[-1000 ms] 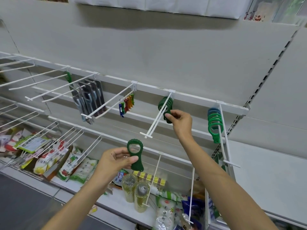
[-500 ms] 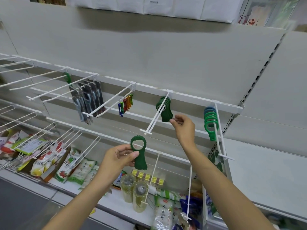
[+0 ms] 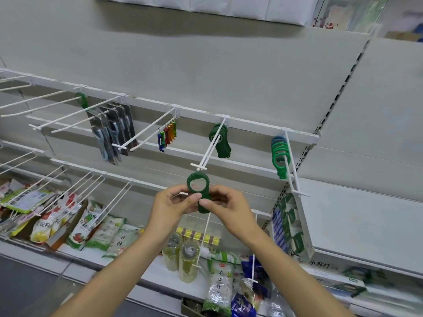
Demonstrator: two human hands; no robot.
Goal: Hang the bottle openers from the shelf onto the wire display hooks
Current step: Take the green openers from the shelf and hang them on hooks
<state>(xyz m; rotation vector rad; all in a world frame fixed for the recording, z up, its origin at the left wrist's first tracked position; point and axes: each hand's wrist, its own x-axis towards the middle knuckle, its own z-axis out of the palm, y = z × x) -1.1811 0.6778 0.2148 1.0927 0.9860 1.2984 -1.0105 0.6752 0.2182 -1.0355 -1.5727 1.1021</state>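
A dark green bottle opener with a round hole is held upright just below the tip of a white wire hook. My left hand pinches its left side and my right hand pinches its lower handle. Several more dark green openers hang at the back of that same hook. A bunch of lighter green ring-shaped openers hangs on the hook to the right.
Coloured key-ring openers and carded grey tools hang on hooks to the left. Bare white hooks stick out at far left. Below are snack packets, bottles and bags on the lower shelf. A grey shelf lies right.
My right hand let go of the hanging green openers and came down to the opener in my left hand. Both hands now hold it, raised nearer the hook's tip.
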